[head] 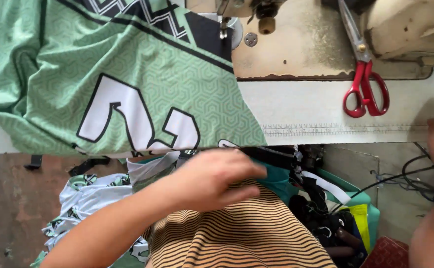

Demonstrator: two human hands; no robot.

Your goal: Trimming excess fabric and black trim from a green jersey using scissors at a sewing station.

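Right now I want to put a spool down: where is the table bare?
Bare: the white table strip between the green jersey and the red scissors. Crowded: under the needle, and the fabric bin below the edge.

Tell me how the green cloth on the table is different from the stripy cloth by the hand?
The green cloth has a honeycomb print with big white shapes; the stripy cloth has thin orange and black lines. The green cloth lies spread on the table; the stripy cloth sits lower, under the left hand. Both are soft fabric.
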